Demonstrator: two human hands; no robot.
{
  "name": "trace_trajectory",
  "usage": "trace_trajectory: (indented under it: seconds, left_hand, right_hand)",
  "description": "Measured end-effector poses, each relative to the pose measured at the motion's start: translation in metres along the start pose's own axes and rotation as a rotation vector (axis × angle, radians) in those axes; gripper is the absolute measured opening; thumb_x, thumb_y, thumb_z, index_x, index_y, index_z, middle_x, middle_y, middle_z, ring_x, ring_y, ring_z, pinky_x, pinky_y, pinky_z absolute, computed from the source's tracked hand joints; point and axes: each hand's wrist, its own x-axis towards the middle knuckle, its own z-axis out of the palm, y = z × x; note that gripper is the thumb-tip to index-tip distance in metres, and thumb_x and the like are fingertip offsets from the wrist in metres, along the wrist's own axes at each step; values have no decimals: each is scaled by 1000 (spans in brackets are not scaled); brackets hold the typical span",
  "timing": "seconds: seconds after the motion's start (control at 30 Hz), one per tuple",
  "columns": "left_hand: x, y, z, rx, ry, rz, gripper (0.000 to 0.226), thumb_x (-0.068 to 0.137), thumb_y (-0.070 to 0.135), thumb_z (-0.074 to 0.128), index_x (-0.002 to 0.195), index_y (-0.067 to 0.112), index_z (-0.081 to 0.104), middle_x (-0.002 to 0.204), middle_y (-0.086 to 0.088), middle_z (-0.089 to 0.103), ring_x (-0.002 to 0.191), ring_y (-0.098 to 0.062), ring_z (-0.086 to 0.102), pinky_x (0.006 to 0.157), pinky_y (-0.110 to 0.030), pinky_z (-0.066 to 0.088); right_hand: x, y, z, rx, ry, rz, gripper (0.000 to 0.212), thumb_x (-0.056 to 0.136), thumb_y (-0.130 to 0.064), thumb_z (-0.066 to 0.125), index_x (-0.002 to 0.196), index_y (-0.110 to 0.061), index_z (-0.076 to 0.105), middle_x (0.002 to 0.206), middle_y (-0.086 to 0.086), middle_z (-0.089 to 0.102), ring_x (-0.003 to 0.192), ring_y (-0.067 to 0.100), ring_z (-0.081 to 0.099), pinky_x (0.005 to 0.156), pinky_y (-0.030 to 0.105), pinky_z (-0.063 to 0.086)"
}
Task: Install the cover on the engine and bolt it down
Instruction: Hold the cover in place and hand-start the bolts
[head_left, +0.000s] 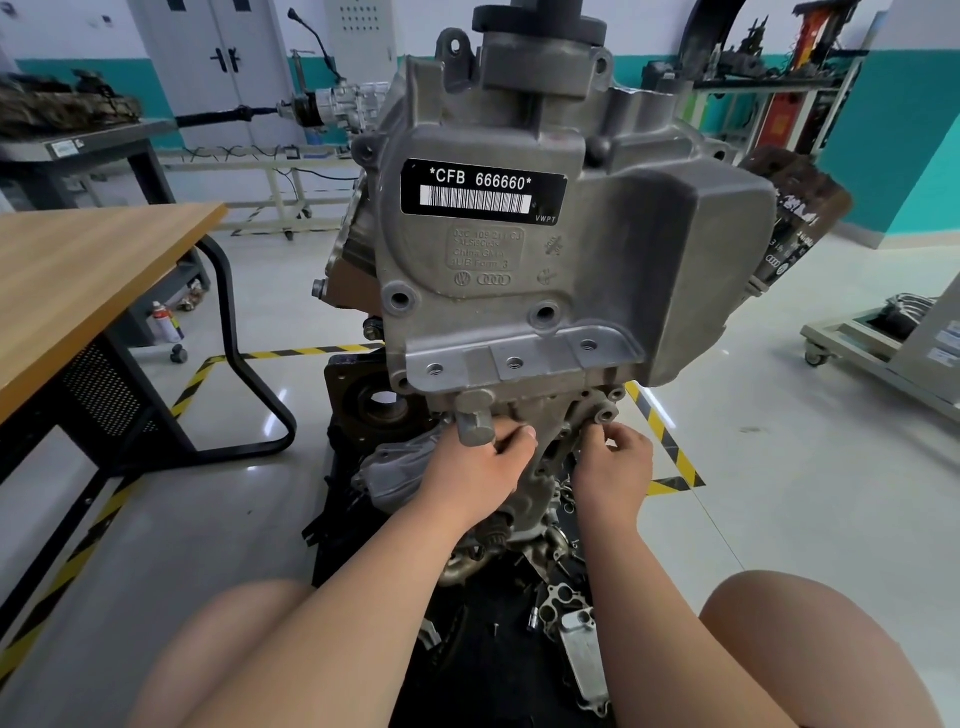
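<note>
Head view: the grey cast-aluminium cover (519, 260) with a black barcode label is seen standing upright against the dark engine (795, 197), centre frame, with several of its bolt holes (400, 300) seen empty. The left hand (478, 467) is curled against the cover's narrow lower end, just below a short grey cylindrical boss (474, 423), and appears to grip the casting there. The right hand (615, 457) is drawn together at the fingertips just under a round bolt lug (605, 415); whether a bolt is pinched cannot be told. The cover is judged to be heavy, rigid and hard-edged, with slick bare-metal faces; it is best held at the ribs and bosses of the lower end rather than by the smooth bulge at right. Room is limited near the hands by loose metal parts (582, 649) lying on a black mat (467, 675) and by the person's knees on either side. The wooden-topped table (104, 249) at left stands well apart, and open floor is seen at right.
</note>
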Motion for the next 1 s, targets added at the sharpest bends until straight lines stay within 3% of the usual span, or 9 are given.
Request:
trace_trajectory:
  seconds: [0.07,0.13,0.4,0.5,0.57,0.7,0.77,0.9,1.0]
  left_hand:
    - [0,0,0,-2,0,1,48,77,59,38,78,16,61,53,-3,57,42,-2,54,55,-24,47]
    - [0,0,0,-6,0,3,46,77,59,38,79,19,61,53,-2,57,41,-3,53,54,-24,47]
    - [0,2,-2,5,-7,-16,45,77,59,40,80,19,61,52,-1,58,45,-4,57,66,-32,54]
    - [-1,4,-3,23,-5,-26,48,75,61,38,81,19,61,54,-1,59,45,-4,56,64,-30,53]
    - [-1,4,-3,15,-7,-28,49,75,62,38,81,20,61,54,-1,59,45,-3,55,63,-30,52]
    - [-1,4,-2,12,-11,-23,47,75,61,38,81,21,61,54,0,58,45,-3,55,63,-30,51]
    - [-1,4,-2,9,-13,-23,49,75,61,38,81,19,61,54,-2,57,45,-3,55,62,-29,51]
    - [-2,4,-3,9,-21,-41,48,75,61,38,83,19,61,55,-2,59,46,-5,56,61,-27,51]
    - [-2,5,-3,13,-18,-35,47,76,60,39,83,19,61,56,-1,60,46,-3,56,60,-25,49]
  right_hand:
    - [-3,-4,0,56,8,6,13,89,-22,53,94,-18,65,112,9,61,90,24,62,77,41,54]
    - [-3,-6,0,60,15,6,14,89,-20,53,92,-24,66,111,3,61,93,27,64,80,46,55]
    - [1,-2,-3,-27,7,22,19,88,-19,54,77,-10,66,107,11,61,79,8,56,60,18,38]
    - [0,-4,-3,29,-7,40,14,88,-20,54,96,-17,66,113,7,61,88,21,63,73,31,51]
    - [1,-5,-3,19,-15,36,17,87,-18,53,98,-18,66,113,8,62,87,23,63,71,31,48]
    - [3,-3,-4,-55,10,5,23,88,-17,53,67,-13,59,99,14,59,70,10,50,56,14,35]
    - [3,-1,-4,-88,10,-12,28,91,-17,51,64,-10,55,97,11,55,70,0,51,51,8,34]
    - [3,-3,-2,-31,-26,18,17,87,-20,51,93,-12,66,107,14,61,77,21,60,62,25,40]
    - [5,-2,-2,-98,-14,-20,19,90,-19,52,82,-9,66,105,16,62,74,13,55,61,23,39]
